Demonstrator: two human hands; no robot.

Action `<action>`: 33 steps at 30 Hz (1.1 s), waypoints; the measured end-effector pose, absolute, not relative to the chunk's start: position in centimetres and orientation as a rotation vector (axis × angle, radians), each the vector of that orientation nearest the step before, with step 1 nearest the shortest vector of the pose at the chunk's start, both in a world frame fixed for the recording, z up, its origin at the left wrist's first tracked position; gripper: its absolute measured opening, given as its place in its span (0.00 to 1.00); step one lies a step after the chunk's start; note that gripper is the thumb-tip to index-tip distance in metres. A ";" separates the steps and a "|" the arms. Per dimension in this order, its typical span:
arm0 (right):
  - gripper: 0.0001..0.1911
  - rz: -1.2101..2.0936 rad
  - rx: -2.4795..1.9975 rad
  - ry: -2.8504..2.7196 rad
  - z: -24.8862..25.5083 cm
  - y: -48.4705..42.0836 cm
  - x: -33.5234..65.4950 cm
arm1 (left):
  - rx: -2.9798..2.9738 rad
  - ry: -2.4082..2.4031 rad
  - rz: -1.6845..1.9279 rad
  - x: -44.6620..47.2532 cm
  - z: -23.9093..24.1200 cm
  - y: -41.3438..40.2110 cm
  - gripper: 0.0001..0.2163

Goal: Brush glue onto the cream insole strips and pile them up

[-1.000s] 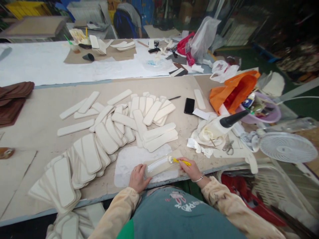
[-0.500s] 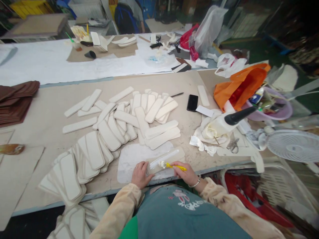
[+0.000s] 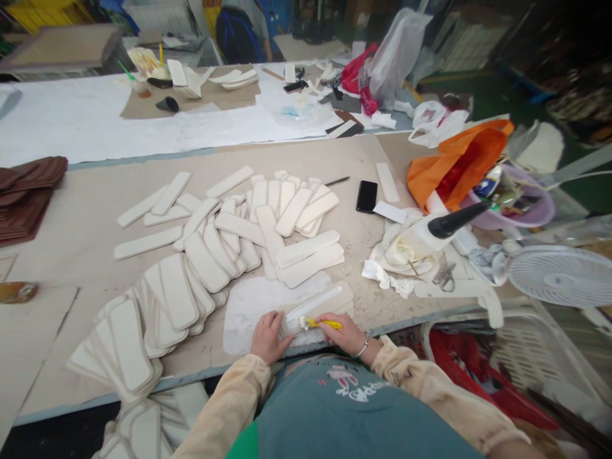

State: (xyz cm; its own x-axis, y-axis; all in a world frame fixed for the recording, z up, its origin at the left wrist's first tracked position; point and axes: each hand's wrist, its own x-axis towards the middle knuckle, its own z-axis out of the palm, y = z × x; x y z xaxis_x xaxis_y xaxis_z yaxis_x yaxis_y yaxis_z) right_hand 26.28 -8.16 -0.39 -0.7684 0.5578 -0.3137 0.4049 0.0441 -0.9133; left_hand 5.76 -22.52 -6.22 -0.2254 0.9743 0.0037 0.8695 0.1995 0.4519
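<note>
A long cream pad piece (image 3: 325, 301) lies slanted on a pale work mat (image 3: 253, 306) at the table's near edge. My left hand (image 3: 268, 336) rests on the piece's left end, fingers curled down on it. My right hand (image 3: 342, 331) is closed round a yellow-handled brush (image 3: 321, 323). The brush's white tip touches the piece near its left end, close to my left hand. A wet glue streak runs along the piece's length.
Several cream pad pieces (image 3: 224, 242) are fanned out across the table beyond and left of the mat. A black phone (image 3: 366, 196), a glue bottle with black nozzle (image 3: 440, 228), scissors (image 3: 444, 275), an orange bag (image 3: 459, 162) and a white fan (image 3: 554, 275) stand at right. Brown pieces (image 3: 26, 194) are stacked far left.
My right hand has drawn the brush leftwards along the piece, from its right end to near my left hand. My left hand has stayed on the piece's left end.
</note>
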 end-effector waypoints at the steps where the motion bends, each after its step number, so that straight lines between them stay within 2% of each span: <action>1: 0.14 1.806 -1.041 -2.161 -0.4 -7.8 26.8 | 1.755 2.192 0.522 5.7 -6.4 -22.6 0.27; 10: 0.15 1.629 -1.314 -1.997 -0.7 -3.7 31.9 | 1.808 2.198 0.521 5.5 -6.8 -22.6 0.26; 19: 0.16 1.364 -1.351 -2.086 -0.6 -1.1 34.5 | 1.831 2.208 0.544 5.6 -6.5 -22.5 0.26; 33: 0.14 0.878 -1.095 -2.389 0.3 -2.1 32.9 | 1.823 2.214 0.546 5.7 -6.5 -22.6 0.26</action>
